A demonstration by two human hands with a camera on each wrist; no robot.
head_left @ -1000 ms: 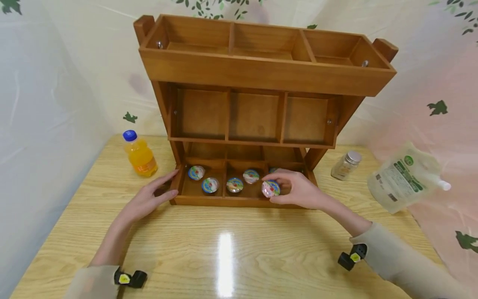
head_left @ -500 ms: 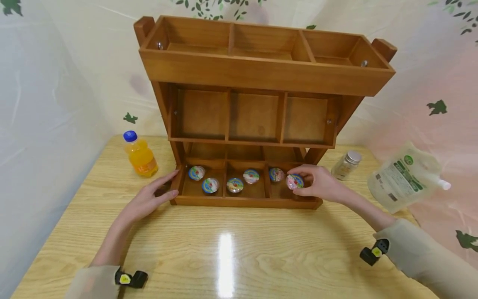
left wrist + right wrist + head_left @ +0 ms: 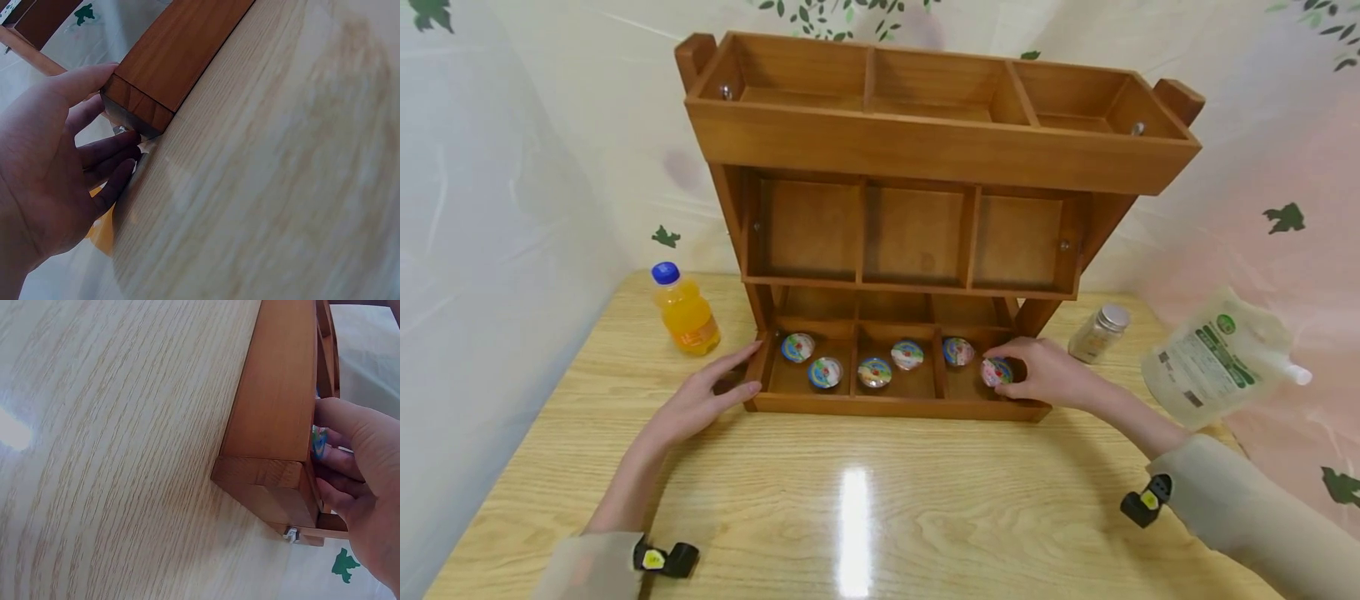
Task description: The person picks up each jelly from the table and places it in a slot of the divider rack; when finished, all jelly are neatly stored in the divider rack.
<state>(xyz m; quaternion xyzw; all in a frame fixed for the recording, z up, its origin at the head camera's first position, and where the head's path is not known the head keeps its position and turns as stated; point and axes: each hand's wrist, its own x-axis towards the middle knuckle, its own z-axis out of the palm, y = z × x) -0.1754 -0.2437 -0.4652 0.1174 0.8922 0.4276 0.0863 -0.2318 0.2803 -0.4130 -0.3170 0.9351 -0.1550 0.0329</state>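
In the head view my right hand point(image 3: 1045, 372) is down in the right bottom compartment of the brown wooden shelf point(image 3: 887, 406), pinching a small jelly cup point(image 3: 996, 372) with a pink, blue and green printed lid. In the right wrist view the shelf's front board and the fingers mostly hide this cup point(image 3: 319, 445). A similar cup point(image 3: 958, 351) sits just left of it in the same compartment. My left hand point(image 3: 696, 406) touches the shelf's lower left end, its thumb at the front corner point(image 3: 140, 103) and its other fingers loosely bent beside the end.
Two more cups lie in the middle bottom compartment, including this cup point(image 3: 875, 372), and two in the left one, including this cup point(image 3: 825, 372). An orange drink bottle point(image 3: 687, 314) stands left. A silver-capped jar point(image 3: 1098, 333) and a spouted pouch point(image 3: 1217, 362) are right.
My right hand has moved right with the jelly cup, from over the divider into the right bottom compartment, and lowered slightly. My left hand has stayed at the shelf's left end.
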